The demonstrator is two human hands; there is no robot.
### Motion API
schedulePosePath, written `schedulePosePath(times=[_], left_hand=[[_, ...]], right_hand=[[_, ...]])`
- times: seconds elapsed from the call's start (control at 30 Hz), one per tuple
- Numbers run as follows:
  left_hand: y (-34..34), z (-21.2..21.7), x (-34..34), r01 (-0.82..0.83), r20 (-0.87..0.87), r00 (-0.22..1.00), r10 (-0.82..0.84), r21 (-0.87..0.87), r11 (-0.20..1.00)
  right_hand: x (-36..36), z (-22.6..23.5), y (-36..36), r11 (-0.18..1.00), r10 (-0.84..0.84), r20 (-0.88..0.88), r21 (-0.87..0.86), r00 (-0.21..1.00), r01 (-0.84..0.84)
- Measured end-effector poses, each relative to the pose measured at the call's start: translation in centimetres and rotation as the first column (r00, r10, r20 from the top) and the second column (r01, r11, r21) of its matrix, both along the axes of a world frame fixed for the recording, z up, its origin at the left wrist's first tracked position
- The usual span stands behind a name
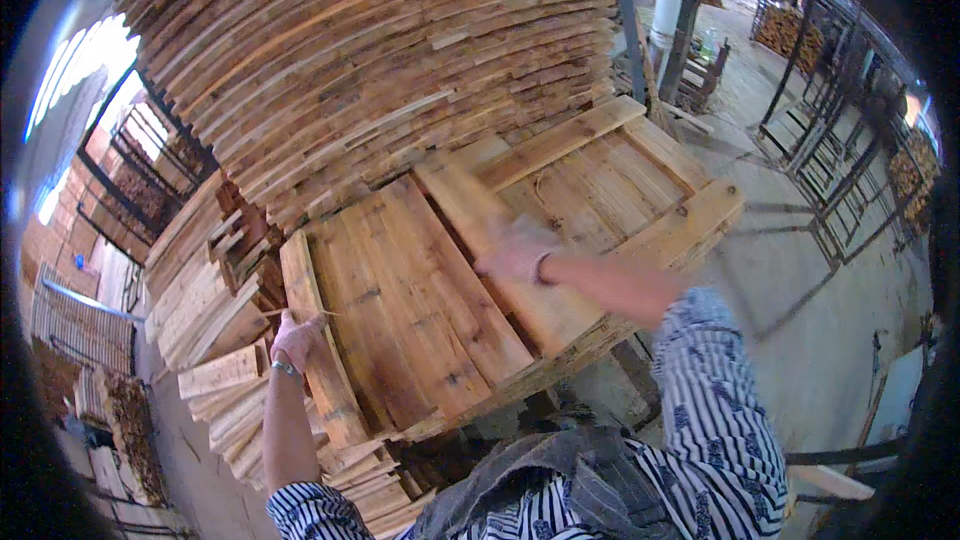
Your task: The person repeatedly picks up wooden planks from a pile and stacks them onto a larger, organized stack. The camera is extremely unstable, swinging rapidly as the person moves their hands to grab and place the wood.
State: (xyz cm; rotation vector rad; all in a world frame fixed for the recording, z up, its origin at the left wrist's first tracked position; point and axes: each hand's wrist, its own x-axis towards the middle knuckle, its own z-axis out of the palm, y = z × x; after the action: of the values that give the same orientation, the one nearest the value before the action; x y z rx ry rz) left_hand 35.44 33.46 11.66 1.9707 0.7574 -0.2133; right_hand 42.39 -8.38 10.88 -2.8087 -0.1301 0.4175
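My left hand, in a pale pinkish glove, is closed on the edge of a narrow wooden board at the left end of a layer of planks. A thin splinter sticks out beside its thumb. My right hand, also gloved, is smeared by motion over a light plank right of the middle; its fingers cannot be made out. The far end of that plank is blurred too. Between the hands lie several wide brown planks side by side, with a dark gap between them and the light plank.
A tall stack of boards rises behind the layer. More planks lie at the right, bordered by a thick board. Loose offcuts are piled at the left. Metal racks stand on the concrete floor at the right.
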Motion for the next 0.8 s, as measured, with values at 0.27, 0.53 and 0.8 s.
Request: schedulePosePath(times=[0.27,0.53,0.8], left_hand=[[1.7,-2.4,1.5,0.041,0.044,0.998,-0.033,-0.17,0.985],[0.2,-1.8,1.0,-0.043,0.119,0.993,0.027,0.139,0.989],[-2.7,5.0,-1.6,-0.041,0.416,0.907,0.061,-0.058,0.997]], right_hand=[[1.9,1.5,-4.3,1.0,0.008,-0.024,-0.003,1.0,-0.008],[0.6,-3.3,-1.5,0.985,-0.144,0.154,-0.074,0.978,0.156],[-1.7,-2.5,-0.7,0.785,0.165,0.511,0.45,0.844,-0.426]])
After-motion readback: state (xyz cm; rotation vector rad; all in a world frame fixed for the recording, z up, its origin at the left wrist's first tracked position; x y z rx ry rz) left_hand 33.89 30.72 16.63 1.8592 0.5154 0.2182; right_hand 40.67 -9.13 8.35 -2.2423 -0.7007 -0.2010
